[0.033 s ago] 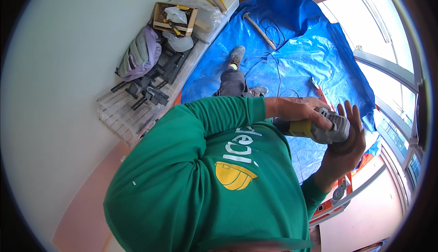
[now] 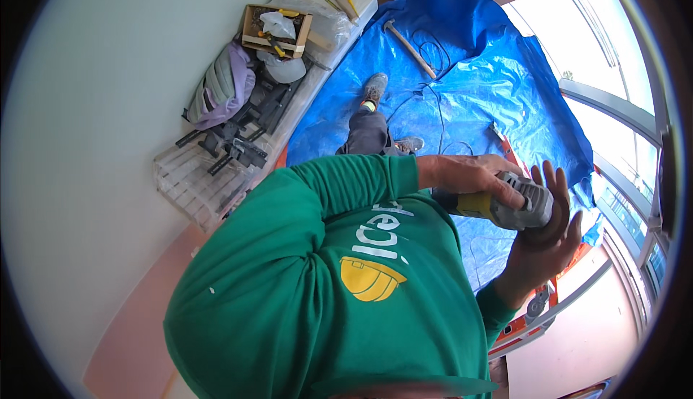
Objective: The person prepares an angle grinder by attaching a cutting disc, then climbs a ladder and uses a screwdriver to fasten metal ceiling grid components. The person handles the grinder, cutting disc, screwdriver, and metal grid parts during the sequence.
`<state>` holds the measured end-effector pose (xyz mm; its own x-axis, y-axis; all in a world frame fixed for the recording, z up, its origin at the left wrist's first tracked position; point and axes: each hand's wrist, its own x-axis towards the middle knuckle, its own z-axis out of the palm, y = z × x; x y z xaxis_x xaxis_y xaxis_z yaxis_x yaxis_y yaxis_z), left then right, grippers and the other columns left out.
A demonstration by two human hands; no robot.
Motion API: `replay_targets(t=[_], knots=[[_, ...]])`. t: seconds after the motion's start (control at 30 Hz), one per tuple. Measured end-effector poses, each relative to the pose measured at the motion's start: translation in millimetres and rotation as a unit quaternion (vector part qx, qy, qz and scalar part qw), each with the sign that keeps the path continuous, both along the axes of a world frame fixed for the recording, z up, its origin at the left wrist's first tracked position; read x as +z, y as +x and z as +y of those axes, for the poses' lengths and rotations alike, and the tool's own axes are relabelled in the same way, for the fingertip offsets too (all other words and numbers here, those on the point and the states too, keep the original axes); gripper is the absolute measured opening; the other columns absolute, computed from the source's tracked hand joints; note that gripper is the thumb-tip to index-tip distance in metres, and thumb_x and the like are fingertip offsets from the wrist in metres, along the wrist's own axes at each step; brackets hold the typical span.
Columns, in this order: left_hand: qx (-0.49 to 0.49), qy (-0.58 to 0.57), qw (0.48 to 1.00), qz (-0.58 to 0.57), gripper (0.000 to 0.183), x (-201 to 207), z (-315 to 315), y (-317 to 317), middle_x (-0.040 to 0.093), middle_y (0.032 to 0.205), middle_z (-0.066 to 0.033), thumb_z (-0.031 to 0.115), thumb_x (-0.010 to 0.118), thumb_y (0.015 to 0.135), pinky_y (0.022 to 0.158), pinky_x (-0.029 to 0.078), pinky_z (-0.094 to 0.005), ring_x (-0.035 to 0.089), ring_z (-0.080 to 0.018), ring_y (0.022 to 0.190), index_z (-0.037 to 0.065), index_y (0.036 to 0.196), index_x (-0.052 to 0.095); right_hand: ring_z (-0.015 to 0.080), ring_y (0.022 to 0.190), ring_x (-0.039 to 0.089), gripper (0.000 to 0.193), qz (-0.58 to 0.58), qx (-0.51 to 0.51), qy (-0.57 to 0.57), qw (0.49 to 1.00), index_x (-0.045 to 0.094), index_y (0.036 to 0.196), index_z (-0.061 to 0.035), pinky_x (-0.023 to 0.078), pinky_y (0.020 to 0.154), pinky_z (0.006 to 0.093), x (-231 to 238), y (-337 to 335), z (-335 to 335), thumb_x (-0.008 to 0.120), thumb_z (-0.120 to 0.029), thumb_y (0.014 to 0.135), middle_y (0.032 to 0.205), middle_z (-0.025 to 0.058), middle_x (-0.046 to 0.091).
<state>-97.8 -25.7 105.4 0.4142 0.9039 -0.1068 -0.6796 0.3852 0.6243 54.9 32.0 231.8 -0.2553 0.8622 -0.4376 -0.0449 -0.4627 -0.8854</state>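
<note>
My left hand [image 2: 473, 175] is closed around the grey head of an angle grinder [image 2: 525, 204], the thumb lying over its top. Behind that hand, the tool's yellow-and-dark body points back toward my chest. My right hand [image 2: 545, 251] comes up from below, under the grinder head. Its fingers are stretched and spread beside the head, and the palm lies against a dark round disc [image 2: 554, 231] on the underside. Most of the disc is hidden by the tool and the palm.
A blue tarp [image 2: 491, 74] covers the floor, with a hammer [image 2: 410, 49] and a dark cable on it. An orange ladder [image 2: 516, 330] stands by the windows. A wrapped stack at left bears a wooden box [image 2: 303, 41], a backpack [image 2: 220, 85], a cap [image 2: 285, 70] and black brackets [image 2: 238, 150].
My right hand's fingers have shifted slightly around the disc, and one finger now sticks out farther from the rest. My left hand and the grinder stay almost in place.
</note>
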Motion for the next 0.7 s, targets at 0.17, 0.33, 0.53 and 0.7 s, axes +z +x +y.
replay_targets(t=[0.17, 0.33, 0.53, 0.7], knots=[[0.006, -0.027, 0.999, -0.041, 0.068, 27, -8, 0, 0.075, 0.121, -0.0151, 0.04, 0.084, 0.093, 0.096, 0.057, -0.0349, 0.073, -0.0212, 0.11, -0.006, 0.139, 0.064, 0.0406, 0.148, 0.056, 0.072, -0.079, 0.011, 0.113, 0.99, 0.044, 0.164, 0.0083, 0.047, 0.123, 0.0509, 9, 5, -20, 0.025, -0.043, 0.115, 0.161, 0.0276, 0.055], [-0.009, -0.065, 0.996, -0.063, 0.069, 31, -13, 2, 0.075, 0.123, -0.0138, 0.032, 0.084, 0.093, 0.097, 0.057, -0.0332, 0.072, -0.0196, 0.113, -0.004, 0.146, 0.06, 0.0382, 0.134, 0.067, 0.067, -0.079, -0.052, 0.1, 0.99, 0.053, 0.155, 0.0103, 0.052, 0.118, 0.05, 5, 13, -30, 0.037, -0.034, 0.108, 0.142, 0.027, 0.069], [-0.005, -0.01, 1.0, 0.014, 0.062, 15, -1, 10, 0.073, 0.123, -0.009, 0.037, 0.081, 0.099, 0.097, 0.056, -0.0302, 0.07, -0.0167, 0.112, 0.0, 0.145, 0.062, 0.0316, 0.125, 0.071, 0.046, -0.203, -0.027, 0.236, 0.95, 0.062, 0.139, 0.0056, 0.057, 0.11, 0.0418, -10, 31, -9, 0.044, -0.027, 0.112, 0.138, 0.0219, 0.069], [-0.024, 0.007, 0.999, 0.048, 0.064, 6, 6, 19, 0.072, 0.127, -0.0119, 0.035, 0.079, 0.102, 0.099, 0.058, -0.0342, 0.07, -0.0184, 0.115, -0.003, 0.149, 0.058, 0.018, 0.094, 0.074, 0.05, -0.007, -0.116, 0.032, 0.993, 0.076, 0.113, -0.0003, 0.059, 0.084, 0.03, -17, 48, -5, 0.046, -0.041, 0.117, 0.103, 0.0115, 0.078]])
